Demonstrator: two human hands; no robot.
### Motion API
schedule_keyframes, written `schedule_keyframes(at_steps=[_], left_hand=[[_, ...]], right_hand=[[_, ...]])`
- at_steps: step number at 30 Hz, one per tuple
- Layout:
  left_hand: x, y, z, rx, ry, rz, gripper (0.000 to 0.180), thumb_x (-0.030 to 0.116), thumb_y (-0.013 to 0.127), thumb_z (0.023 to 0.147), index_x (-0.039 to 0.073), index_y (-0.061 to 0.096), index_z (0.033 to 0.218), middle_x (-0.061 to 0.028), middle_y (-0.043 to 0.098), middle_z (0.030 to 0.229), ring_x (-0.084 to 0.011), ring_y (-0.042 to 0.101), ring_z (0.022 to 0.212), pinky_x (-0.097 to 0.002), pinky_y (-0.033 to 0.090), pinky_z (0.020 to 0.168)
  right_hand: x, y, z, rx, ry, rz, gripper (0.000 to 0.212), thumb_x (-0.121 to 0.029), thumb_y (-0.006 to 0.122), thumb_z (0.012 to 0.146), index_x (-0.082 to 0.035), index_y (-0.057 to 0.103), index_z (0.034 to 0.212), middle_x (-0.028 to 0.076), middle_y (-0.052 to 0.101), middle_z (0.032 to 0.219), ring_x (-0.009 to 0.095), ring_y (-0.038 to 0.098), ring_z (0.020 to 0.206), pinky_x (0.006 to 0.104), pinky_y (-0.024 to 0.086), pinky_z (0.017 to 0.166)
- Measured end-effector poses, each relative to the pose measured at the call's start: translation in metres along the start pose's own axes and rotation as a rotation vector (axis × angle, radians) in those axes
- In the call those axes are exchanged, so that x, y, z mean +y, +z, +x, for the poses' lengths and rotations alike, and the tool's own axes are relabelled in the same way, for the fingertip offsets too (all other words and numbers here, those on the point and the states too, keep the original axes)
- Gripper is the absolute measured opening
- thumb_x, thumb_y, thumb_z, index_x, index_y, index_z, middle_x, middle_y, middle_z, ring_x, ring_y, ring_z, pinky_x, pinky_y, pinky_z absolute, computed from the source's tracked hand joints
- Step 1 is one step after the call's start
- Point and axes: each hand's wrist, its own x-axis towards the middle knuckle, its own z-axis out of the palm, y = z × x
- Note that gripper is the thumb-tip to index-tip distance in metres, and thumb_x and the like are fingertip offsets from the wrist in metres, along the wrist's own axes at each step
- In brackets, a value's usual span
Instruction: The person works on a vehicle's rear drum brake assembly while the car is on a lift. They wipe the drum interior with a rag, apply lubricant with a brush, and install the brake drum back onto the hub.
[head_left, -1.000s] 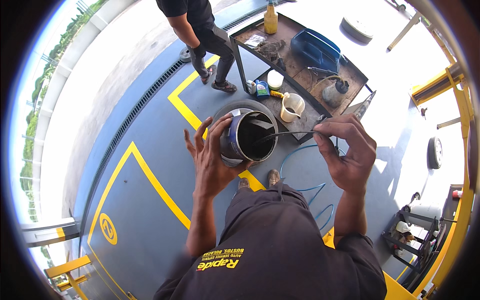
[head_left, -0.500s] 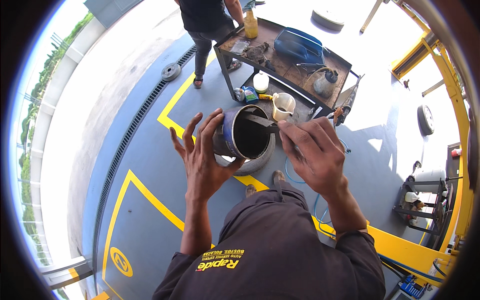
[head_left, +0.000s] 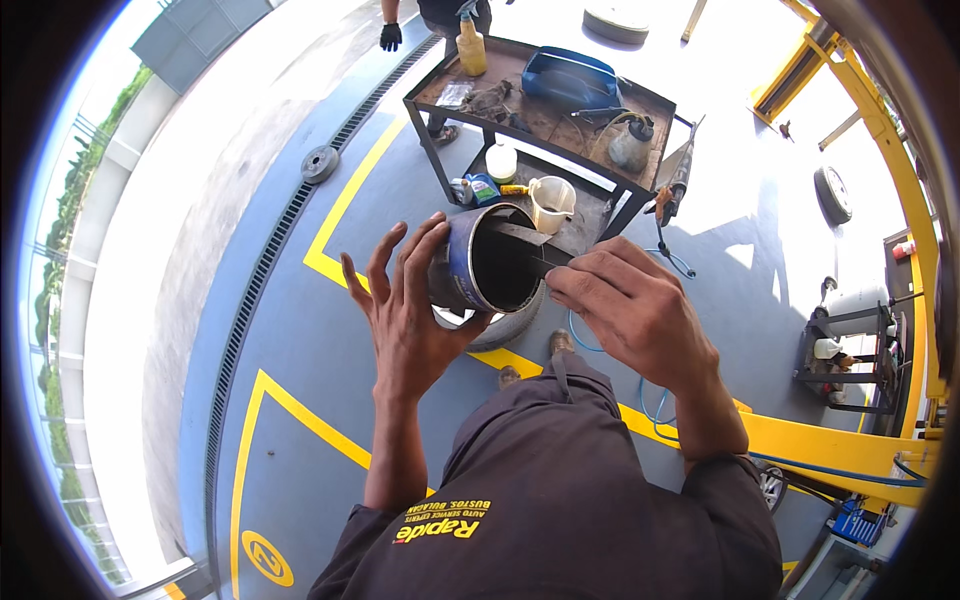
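While left grip (head_left: pixel 412 325) clasps tin (head_left: pixel 452 268), right grip (head_left: pixel 635 312) pinches dark tool (head_left: pixel 539 263), partly obscured

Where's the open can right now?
In the head view, the can is near the middle, held in the left hand, with the right hand close to its open mouth on the right.

The can (head_left: pixel 460 265) is dark blue, the floor (head_left: pixel 300 320) grey-blue with yellow lines (head_left: pixel 315 419).

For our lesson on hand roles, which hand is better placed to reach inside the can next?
Probably the right hand: it pinches a thin dark strip at the mouth of the can. The left hand supports its side.
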Motion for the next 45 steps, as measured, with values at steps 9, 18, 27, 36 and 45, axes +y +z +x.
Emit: schedule_keyframes(at_steps=[9,18,27,36,45], left_hand=[[-0.008,0.002,0.0,-0.043,0.024,-0.016,0.116,0.039,0.102,0.054,0.029,0.044,0.154,0.0077,0.056,0.154,-0.025,0.04,0.15,-0.0594,-0.002,0.132],[0.0,0.002,0.012,-0.041,0.03,-0.035,0.113,0.038,0.101,0.056,0.028,0.046,0.154,0.0071,0.057,0.153,-0.0257,0.042,0.148,-0.0608,-0.001,0.132],[0.0,0.009,0.012,-0.033,0.021,-0.068,0.115,0.037,0.1,0.054,0.027,0.046,0.154,0.0065,0.057,0.152,-0.0261,0.045,0.145,-0.0603,0.001,0.132],[0.005,0.021,-0.001,-0.024,-0.013,-0.134,0.115,0.038,0.101,0.052,0.027,0.048,0.154,0.0056,0.06,0.149,-0.0263,0.048,0.142,-0.0589,0.003,0.131],[0.019,0.028,-0.005,-0.073,0.033,-0.069,0.113,0.042,0.101,0.054,0.026,0.049,0.153,0.0054,0.06,0.149,-0.0281,0.051,0.135,-0.0581,0.006,0.131]], right_hand=[[-0.003,-0.008,0.009,-0.097,-0.12,-0.133,0.038,-0.003,0.081,0.071,-0.006,0.076,0.108,0.006,0.071,0.101,0.024,0.069,0.097,0.0364,0.06,0.083],[0.01,-0.014,0.015,-0.161,-0.181,-0.142,0.037,-0.007,0.082,0.071,-0.007,0.078,0.108,0.004,0.071,0.101,0.022,0.068,0.095,0.0357,0.059,0.08],[0.014,-0.011,0.014,-0.111,-0.199,-0.167,0.035,-0.009,0.081,0.072,-0.006,0.077,0.107,0.003,0.07,0.099,0.022,0.068,0.097,0.0348,0.059,0.079],[0.021,-0.006,-0.002,-0.153,-0.208,-0.125,0.034,-0.01,0.08,0.073,-0.006,0.078,0.107,0.003,0.07,0.098,0.021,0.067,0.096,0.0338,0.06,0.081],[0.015,-0.02,-0.023,-0.11,-0.184,-0.185,0.032,-0.009,0.079,0.076,-0.006,0.077,0.108,0.003,0.07,0.101,0.021,0.067,0.105,0.0334,0.06,0.089]])
